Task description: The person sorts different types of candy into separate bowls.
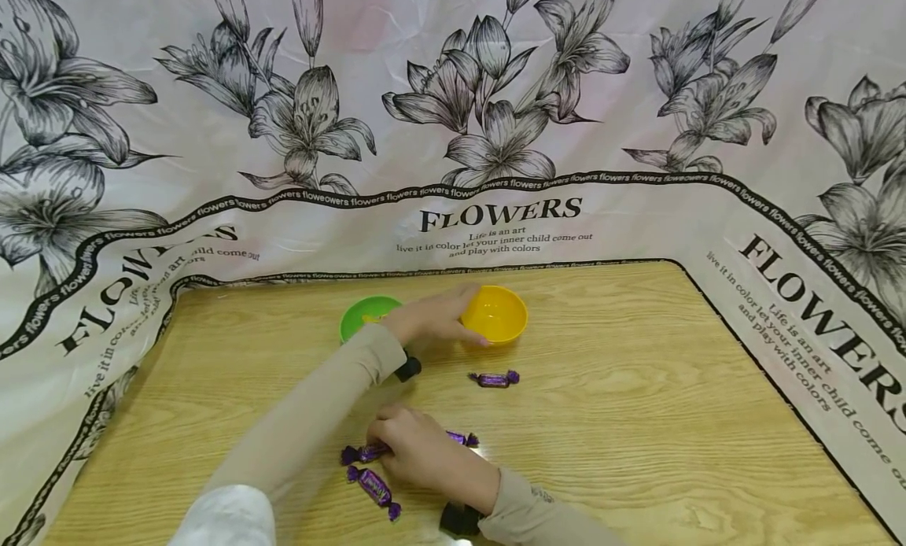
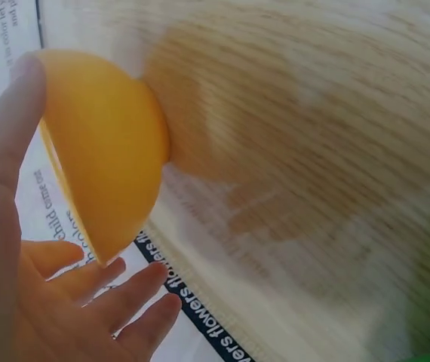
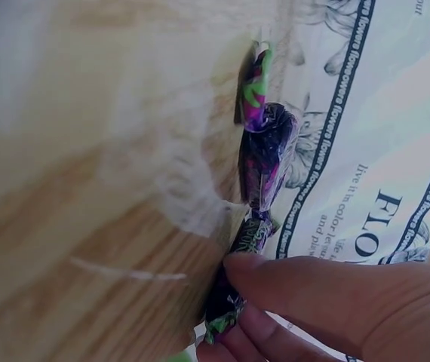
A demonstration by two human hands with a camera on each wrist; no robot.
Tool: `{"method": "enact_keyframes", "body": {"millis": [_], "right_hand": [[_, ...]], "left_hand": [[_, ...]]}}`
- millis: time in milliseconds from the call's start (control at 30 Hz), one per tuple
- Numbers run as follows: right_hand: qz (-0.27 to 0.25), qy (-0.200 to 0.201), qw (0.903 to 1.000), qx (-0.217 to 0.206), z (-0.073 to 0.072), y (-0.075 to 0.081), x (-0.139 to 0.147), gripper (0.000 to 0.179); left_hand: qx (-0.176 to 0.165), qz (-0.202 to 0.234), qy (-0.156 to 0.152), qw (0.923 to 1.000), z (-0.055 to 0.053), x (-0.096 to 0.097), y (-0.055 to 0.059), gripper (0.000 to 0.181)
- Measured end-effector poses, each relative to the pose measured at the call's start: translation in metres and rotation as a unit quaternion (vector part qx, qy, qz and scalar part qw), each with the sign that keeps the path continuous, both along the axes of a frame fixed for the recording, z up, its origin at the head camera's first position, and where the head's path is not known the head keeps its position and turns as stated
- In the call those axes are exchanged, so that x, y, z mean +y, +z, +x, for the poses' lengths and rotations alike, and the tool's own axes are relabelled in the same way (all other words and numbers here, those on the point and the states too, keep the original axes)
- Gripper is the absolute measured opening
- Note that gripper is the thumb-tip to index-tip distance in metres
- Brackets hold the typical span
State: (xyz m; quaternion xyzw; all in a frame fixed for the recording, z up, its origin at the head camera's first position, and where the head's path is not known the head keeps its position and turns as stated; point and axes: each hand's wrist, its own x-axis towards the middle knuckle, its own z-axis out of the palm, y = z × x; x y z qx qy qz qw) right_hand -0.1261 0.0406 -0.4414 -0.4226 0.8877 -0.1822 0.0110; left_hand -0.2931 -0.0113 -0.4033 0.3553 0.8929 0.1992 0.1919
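Observation:
My left hand (image 1: 435, 314) is at the left side of a yellow bowl (image 1: 506, 314). In the left wrist view the thumb touches the bowl's rim, while the other fingers spread out past its far side. Down near the front of the table, my right hand (image 1: 425, 448) pinches a purple-wrapped candy (image 3: 249, 245) between thumb and fingers, low over the wood. Beside that hand lie another wrapped candy (image 1: 373, 487) and one partly covered by it (image 1: 463, 438). A further candy (image 1: 495, 379) rests in front of the yellow bowl.
Left of the yellow bowl stands a green bowl (image 1: 357, 314) with something yellow inside, partly covered by my left arm. A flower-printed cloth (image 1: 495, 223) rises behind and along both sides of the wooden table (image 1: 637, 420). Dark wrist cameras (image 1: 460, 518) are strapped under the wrists.

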Motion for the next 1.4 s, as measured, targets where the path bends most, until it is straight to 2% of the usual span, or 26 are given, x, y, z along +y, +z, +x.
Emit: {"method": "enact_keyframes", "body": {"millis": [200, 333, 467, 567, 800, 1000, 1133, 1200, 1267, 1333, 1400], "right_hand": [[-0.012, 0.012, 0.9998, -0.002, -0.002, -0.002, 0.001, 0.018], [-0.03, 0.015, 0.9989, -0.032, -0.003, 0.004, 0.003, 0.018], [-0.044, 0.016, 0.9949, -0.089, -0.004, 0.017, 0.008, 0.019], [-0.042, 0.021, 0.992, -0.117, -0.006, 0.028, 0.014, 0.019], [-0.041, 0.041, 0.9916, -0.116, -0.009, 0.06, 0.036, 0.019], [-0.06, 0.036, 0.9912, -0.113, -0.014, 0.086, 0.063, 0.016], [-0.089, 0.031, 0.9902, -0.103, -0.02, 0.098, 0.08, 0.017], [-0.103, 0.02, 0.9889, -0.105, -0.023, 0.103, 0.088, 0.017], [-0.117, 0.004, 0.9862, -0.117, -0.027, 0.108, 0.096, 0.017], [-0.127, -0.017, 0.9837, -0.126, -0.031, 0.114, 0.103, 0.019], [-0.139, -0.037, 0.9813, -0.128, -0.036, 0.118, 0.109, 0.018]], "left_hand": [[0.009, -0.004, 0.003, 1.0, 0.0, 0.002, -0.002, 0.111], [0.009, 0.009, 0.007, 0.9999, -0.001, 0.003, -0.005, 0.11], [0.012, 0.016, 0.011, 0.9997, -0.001, 0.002, -0.005, 0.109], [0.016, 0.015, 0.013, 0.9997, 0.0, 0.002, -0.003, 0.108], [0.025, 0.018, 0.006, 0.9995, 0.001, -0.002, -0.004, 0.106], [0.017, 0.062, -0.004, 0.9979, 0.002, -0.005, -0.009, 0.101], [-0.021, 0.117, 0.008, 0.9928, 0.006, -0.008, -0.014, 0.095], [-0.041, 0.147, 0.017, 0.9881, 0.008, -0.009, -0.018, 0.093], [-0.077, 0.185, 0.032, 0.9791, 0.011, -0.01, -0.021, 0.094], [-0.089, 0.223, 0.023, 0.9705, 0.012, -0.011, -0.025, 0.091], [-0.085, 0.253, 0.005, 0.9637, 0.013, -0.012, -0.029, 0.09]]}}
